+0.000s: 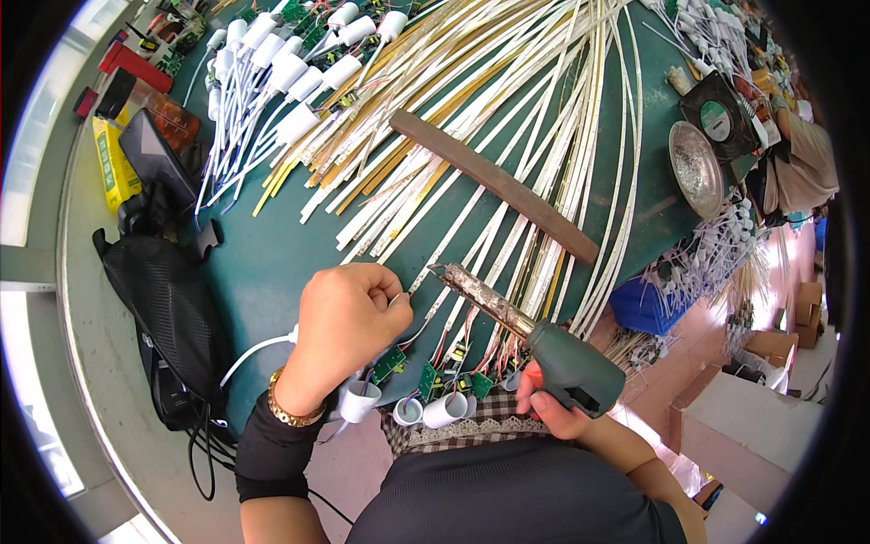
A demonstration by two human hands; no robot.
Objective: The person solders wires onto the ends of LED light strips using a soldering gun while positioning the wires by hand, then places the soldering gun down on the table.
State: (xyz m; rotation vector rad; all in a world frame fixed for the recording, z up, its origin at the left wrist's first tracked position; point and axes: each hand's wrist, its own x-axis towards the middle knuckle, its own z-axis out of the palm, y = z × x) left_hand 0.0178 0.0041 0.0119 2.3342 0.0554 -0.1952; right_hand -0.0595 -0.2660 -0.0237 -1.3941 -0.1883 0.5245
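My right hand (pixel 555 410) holds a dark green soldering gun (pixel 576 367) by its handle. The gun's worn metal barrel points left and up, and its bent tip lies over the ends of the white LED strips (pixel 489 254). My left hand (pixel 344 319) is closed in a pinch just left of the tip, beside a strip end. What its fingertips hold is too small to make out. Small green circuit boards (pixel 430 381) with thin red and white wires lie below the strips. White lamp caps (pixel 444 411) sit at the table's near edge beside them.
A rusty flat bar (pixel 494 186) lies across the strips. White capped cables (pixel 272 77) are heaped at the far left. A black bag (pixel 168 317) and a phone (pixel 156 159) stand at left. At right are a metal dish (pixel 696 170), a fan (pixel 720 118) and a blue crate (pixel 645 306).
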